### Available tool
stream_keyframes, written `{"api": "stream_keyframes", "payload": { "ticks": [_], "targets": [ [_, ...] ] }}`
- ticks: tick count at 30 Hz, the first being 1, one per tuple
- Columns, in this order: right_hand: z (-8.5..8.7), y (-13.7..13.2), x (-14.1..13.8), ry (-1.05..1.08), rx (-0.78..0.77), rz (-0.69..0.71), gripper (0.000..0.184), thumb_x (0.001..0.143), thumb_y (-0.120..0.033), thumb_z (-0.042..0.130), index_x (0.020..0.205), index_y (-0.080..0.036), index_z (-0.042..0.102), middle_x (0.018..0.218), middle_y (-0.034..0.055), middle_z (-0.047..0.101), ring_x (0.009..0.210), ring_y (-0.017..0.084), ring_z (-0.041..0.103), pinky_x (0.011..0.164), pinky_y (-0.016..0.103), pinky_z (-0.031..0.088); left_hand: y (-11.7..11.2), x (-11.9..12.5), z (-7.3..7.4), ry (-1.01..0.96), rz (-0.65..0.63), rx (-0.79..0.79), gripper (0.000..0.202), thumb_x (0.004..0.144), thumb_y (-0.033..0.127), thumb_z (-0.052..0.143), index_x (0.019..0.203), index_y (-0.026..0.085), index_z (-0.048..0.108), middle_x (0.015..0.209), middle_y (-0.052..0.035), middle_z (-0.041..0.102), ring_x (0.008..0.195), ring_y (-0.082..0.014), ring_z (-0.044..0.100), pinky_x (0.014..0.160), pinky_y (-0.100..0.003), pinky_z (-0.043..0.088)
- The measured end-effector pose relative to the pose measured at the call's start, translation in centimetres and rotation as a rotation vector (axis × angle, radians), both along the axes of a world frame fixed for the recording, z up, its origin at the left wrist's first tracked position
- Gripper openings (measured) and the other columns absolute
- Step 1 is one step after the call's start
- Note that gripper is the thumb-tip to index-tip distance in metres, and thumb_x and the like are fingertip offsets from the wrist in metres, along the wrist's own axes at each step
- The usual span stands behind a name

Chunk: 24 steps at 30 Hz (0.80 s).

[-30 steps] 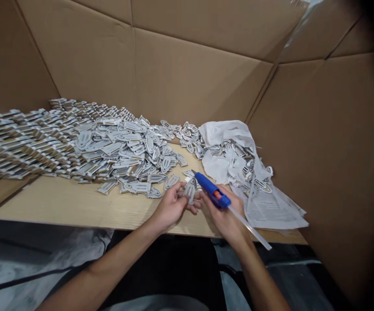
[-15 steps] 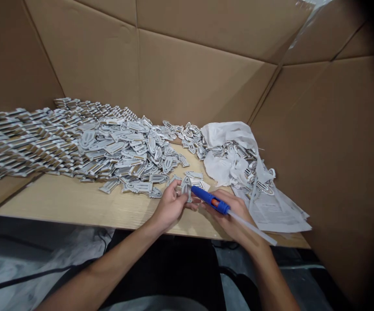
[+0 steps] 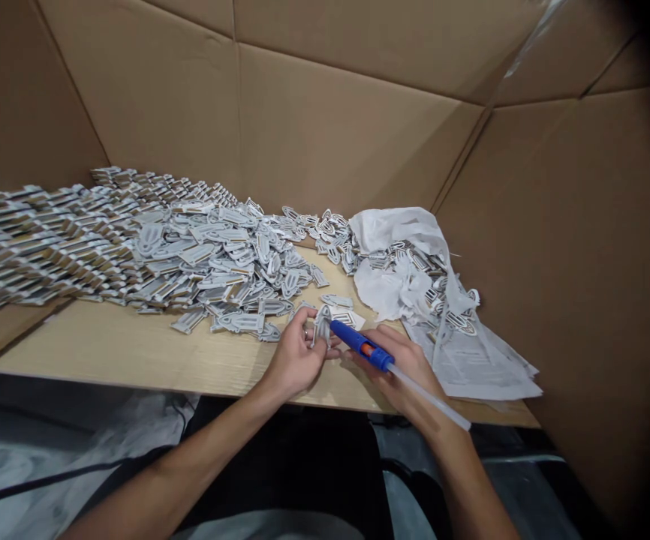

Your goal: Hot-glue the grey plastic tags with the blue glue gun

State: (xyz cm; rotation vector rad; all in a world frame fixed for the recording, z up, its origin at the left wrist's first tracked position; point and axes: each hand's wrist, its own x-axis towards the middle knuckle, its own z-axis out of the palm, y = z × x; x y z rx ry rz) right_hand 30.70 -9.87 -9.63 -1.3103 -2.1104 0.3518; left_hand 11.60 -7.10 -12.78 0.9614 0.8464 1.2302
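Left hand (image 3: 296,360): our fingers (image 3: 303,316) are clamped on one grey piece (image 3: 322,327), pinching it between thumb and fingers; we see a ring on one of them.
Right hand (image 3: 404,369): our fingers here are wrapped around a blue glue gun (image 3: 360,346), its nose pointing toward the left fingers.
Nose and piece: the nose end is right by the pinched piece, though at this size we cannot tell whether the two touch.
Glue stick (image 3: 431,399): pale and straight, it runs from the gun's rear back over our right wrist.
Just beyond the fingertips: a loose grey piece (image 3: 337,301) and a white card (image 3: 350,318) lie on the counter (image 3: 150,351).
Left of the left fingers: a heaped pile (image 3: 212,262) of grey pieces, and farther out, dense stacked rows (image 3: 37,247).
Right of the right fingers: a white bag (image 3: 398,223) with more pieces, over printed paper (image 3: 476,366).
Farthest from the fingers: cardboard walls (image 3: 359,124) rise around us.
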Motion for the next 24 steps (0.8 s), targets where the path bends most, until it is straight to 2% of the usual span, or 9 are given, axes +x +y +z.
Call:
{"api": "stream_keyframes", "payload": {
  "ticks": [6,14,18,20,24],
  "targets": [
    [0.2,-0.2,0.1,-0.039,-0.001,0.006,0.012,0.1,-0.034,0.063,0.095,-0.024,0.068,0.086,0.0012,0.057,0.075,0.018,0.061,0.068,0.028,0.041,0.0,0.1,0.0,-0.004,0.002,0.008,0.043,0.078,0.017,0.072,0.11,0.021,0.044,0.077,0.0021,0.067,0.071,-0.0146,0.072,0.068,-0.029,0.065],
    [0.1,-0.2,0.3,-0.1,0.012,0.003,0.012,0.101,-0.031,0.061,0.093,-0.023,0.065,0.085,0.0009,0.055,0.075,0.018,0.06,0.069,0.028,0.04,0.1,0.0,-0.4,0.02,-0.004,0.031,0.043,0.079,0.022,0.075,0.11,0.021,0.045,0.078,0.0017,0.067,0.07,-0.0144,0.071,0.069,-0.03,0.065],
    [0.2,-0.3,0.2,-0.127,0.025,-0.007,0.006,0.1,-0.026,0.062,0.099,-0.024,0.067,0.088,0.0016,0.056,0.078,0.019,0.061,0.072,0.028,0.042,0.1,0.0,-0.7,0.028,-0.005,0.06,0.043,0.081,0.028,0.076,0.111,0.022,0.045,0.082,0.0005,0.067,0.074,-0.0157,0.072,0.071,-0.031,0.064],
    [0.3,-0.5,-0.1,-0.145,0.033,0.0,0.009,0.1,-0.021,0.06,0.104,-0.023,0.068,0.09,0.0024,0.057,0.08,0.019,0.062,0.073,0.029,0.043,0.2,0.0,-1.0,0.037,-0.003,0.071,0.045,0.081,0.033,0.077,0.112,0.022,0.046,0.083,0.0006,0.067,0.073,-0.0153,0.071,0.071,-0.03,0.063],
    [0.0,-0.9,-1.2,-0.21,0.069,0.0,0.01,0.099,-0.02,0.06,0.106,-0.02,0.066,0.098,0.0053,0.061,0.082,0.021,0.064,0.072,0.03,0.045,0.2,-0.4,-1.8,0.102,-0.006,0.155,0.043,0.086,0.041,0.076,0.115,0.023,0.049,0.083,-0.0001,0.068,0.067,-0.0139,0.067,0.063,-0.024,0.056]
  ]
}}
